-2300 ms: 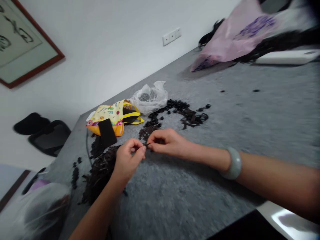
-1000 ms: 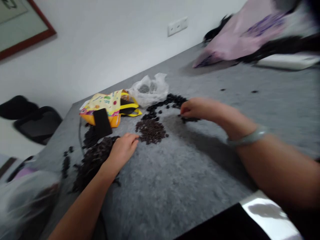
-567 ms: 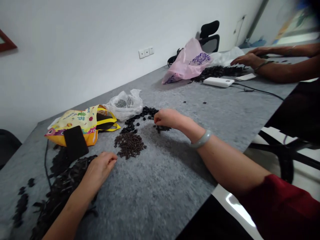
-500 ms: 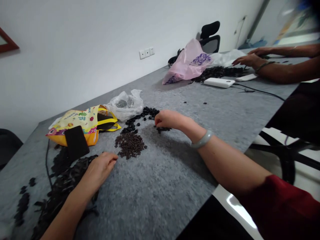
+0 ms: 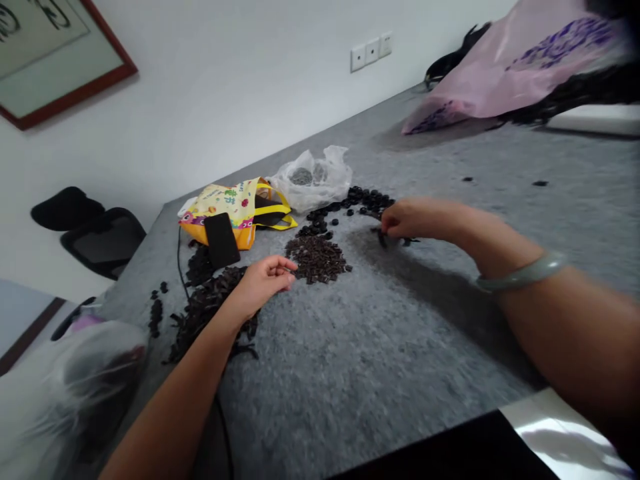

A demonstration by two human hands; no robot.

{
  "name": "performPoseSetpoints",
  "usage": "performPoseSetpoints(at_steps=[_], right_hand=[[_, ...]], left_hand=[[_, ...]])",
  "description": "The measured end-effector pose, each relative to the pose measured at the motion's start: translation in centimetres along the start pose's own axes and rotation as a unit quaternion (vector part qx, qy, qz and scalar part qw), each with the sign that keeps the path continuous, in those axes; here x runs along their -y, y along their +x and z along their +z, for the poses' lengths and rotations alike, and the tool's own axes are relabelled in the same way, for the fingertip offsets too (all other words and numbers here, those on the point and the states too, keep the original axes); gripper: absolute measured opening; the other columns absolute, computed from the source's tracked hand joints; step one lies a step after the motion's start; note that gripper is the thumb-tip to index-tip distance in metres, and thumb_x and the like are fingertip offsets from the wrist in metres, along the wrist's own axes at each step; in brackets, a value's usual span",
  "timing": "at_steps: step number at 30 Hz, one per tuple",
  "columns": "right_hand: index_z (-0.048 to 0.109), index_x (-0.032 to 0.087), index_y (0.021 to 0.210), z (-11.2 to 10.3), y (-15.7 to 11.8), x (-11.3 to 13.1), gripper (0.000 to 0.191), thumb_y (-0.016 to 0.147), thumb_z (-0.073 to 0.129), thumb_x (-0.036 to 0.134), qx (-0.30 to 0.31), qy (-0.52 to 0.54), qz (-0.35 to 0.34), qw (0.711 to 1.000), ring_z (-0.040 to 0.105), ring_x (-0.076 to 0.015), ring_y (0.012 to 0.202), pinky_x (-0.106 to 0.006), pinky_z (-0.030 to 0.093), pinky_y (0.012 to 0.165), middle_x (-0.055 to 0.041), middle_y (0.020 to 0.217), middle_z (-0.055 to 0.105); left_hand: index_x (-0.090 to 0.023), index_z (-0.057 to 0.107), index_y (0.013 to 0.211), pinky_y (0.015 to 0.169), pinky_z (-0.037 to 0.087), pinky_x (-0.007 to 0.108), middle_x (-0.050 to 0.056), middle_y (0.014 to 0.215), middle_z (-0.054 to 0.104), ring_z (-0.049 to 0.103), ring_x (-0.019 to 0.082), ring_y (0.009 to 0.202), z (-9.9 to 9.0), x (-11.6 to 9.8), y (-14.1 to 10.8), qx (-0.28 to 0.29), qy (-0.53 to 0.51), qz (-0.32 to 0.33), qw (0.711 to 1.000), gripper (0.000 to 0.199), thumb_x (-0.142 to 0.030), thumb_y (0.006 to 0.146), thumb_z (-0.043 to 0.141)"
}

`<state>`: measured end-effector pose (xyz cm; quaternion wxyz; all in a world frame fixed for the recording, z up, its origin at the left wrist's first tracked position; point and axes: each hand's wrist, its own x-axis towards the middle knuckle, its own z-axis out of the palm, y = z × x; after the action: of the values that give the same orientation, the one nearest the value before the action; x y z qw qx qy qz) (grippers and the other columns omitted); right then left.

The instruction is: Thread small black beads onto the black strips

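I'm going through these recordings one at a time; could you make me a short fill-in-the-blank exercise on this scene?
1. The bangle is worn on the ____ wrist.
2. The pile of tiny pieces by the left hand is coloured ____.
3. The pink bag carries a printed pattern coloured ____.
4. The sockets in the row on the wall number ____.

Missing words: right; brown; purple; three.

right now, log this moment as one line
left hand: beside brown pieces; right hand: at black strips, hold unclear; black discs: beside translucent plastic bag
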<state>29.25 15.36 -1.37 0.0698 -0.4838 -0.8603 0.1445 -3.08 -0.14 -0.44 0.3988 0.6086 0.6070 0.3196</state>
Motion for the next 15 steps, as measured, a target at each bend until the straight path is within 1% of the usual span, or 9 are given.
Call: performPoseSetpoints(at_steps=[2,4,5,6,8,10,12,13,15], right_hand=[[0.074,0.019,0.082,-0.5,-0.1,0.6,0.013,0.079,0.062,0.015,0.017,0.029,-0.008,0.999,0.055,-0.0153,0.059,-0.029,0.04,0.057,-0.005,0.071,0.07],[0.072,0.02,0.089,-1.0,-0.5,2.2,0.012,0.084,0.061,0.021,0.018,0.113,-0.003,0.993,0.056,-0.0152,0.059,-0.028,0.04,0.055,-0.0057,0.073,0.069],[0.07,0.021,0.091,-1.1,-0.9,3.3,0.011,0.085,0.061,0.025,0.024,0.173,0.001,0.985,0.056,-0.0148,0.059,-0.027,0.04,0.053,-0.0054,0.074,0.069],[0.069,0.021,0.092,-1.0,-1.2,4.6,0.011,0.086,0.061,0.028,0.033,0.24,-0.002,0.97,0.056,-0.0142,0.059,-0.026,0.04,0.052,-0.005,0.075,0.068],[0.065,0.021,0.087,-0.4,-2.0,7.3,0.013,0.085,0.064,0.034,0.065,0.363,-0.035,0.929,0.058,-0.0129,0.062,-0.024,0.041,0.05,-0.0044,0.08,0.068],[0.064,0.02,0.085,0.6,-2.5,9.5,0.019,0.08,0.069,0.038,0.108,0.449,-0.063,0.885,0.057,-0.0118,0.062,-0.022,0.041,0.048,-0.0035,0.08,0.066],[0.066,0.018,0.086,1.6,-2.9,11.0,0.024,0.076,0.073,0.039,0.142,0.502,-0.076,0.85,0.055,-0.01,0.061,-0.02,0.04,0.046,-0.0028,0.081,0.067],[0.067,0.018,0.086,1.9,-2.9,11.4,0.025,0.074,0.074,0.039,0.154,0.519,-0.077,0.837,0.054,-0.0091,0.059,-0.019,0.039,0.045,-0.0026,0.082,0.067],[0.069,0.017,0.087,2.4,-3.0,11.9,0.027,0.073,0.076,0.039,0.162,0.541,-0.073,0.822,0.052,-0.0074,0.057,-0.018,0.037,0.043,-0.0022,0.082,0.068]], left_hand=[[-0.018,0.068,0.089,0.064,0.05,0.025,-0.001,0.075,0.063,0.061,0.012,0.066,0.3,-0.7,-0.3,0.016,-0.103,-0.024,0.994,0.023,-0.03,0.071,0.074],[-0.017,0.068,0.087,0.065,0.051,0.024,-0.001,0.076,0.064,0.062,0.011,0.066,0.6,-1.3,-0.6,0.024,-0.154,-0.031,0.987,0.023,-0.028,0.07,0.077],[-0.017,0.068,0.087,0.066,0.052,0.025,0.0,0.077,0.064,0.062,0.011,0.067,0.8,-1.5,-0.8,0.021,-0.166,-0.027,0.986,0.023,-0.027,0.069,0.078],[-0.017,0.069,0.088,0.067,0.052,0.025,0.0,0.078,0.065,0.063,0.011,0.068,0.9,-1.7,-0.9,0.015,-0.17,-0.017,0.985,0.023,-0.027,0.069,0.078],[-0.017,0.07,0.091,0.07,0.053,0.026,0.001,0.079,0.067,0.064,0.012,0.07,1.1,-1.8,-0.9,0.001,-0.166,0.009,0.986,0.024,-0.026,0.07,0.077],[-0.017,0.072,0.094,0.071,0.054,0.027,0.002,0.08,0.068,0.065,0.012,0.072,1.2,-1.7,-0.9,-0.011,-0.152,0.033,0.988,0.024,-0.025,0.072,0.076],[-0.016,0.072,0.096,0.073,0.054,0.028,0.002,0.079,0.069,0.066,0.013,0.074,1.4,-1.8,-0.9,-0.021,-0.137,0.049,0.989,0.025,-0.024,0.073,0.075],[-0.017,0.072,0.096,0.074,0.055,0.028,0.002,0.08,0.069,0.066,0.014,0.074,1.4,-1.8,-0.9,-0.027,-0.129,0.055,0.99,0.024,-0.024,0.073,0.075],[-0.017,0.073,0.096,0.074,0.055,0.029,0.002,0.081,0.07,0.066,0.014,0.075,1.6,-1.9,-0.9,-0.041,-0.114,0.063,0.991,0.024,-0.023,0.072,0.075]])
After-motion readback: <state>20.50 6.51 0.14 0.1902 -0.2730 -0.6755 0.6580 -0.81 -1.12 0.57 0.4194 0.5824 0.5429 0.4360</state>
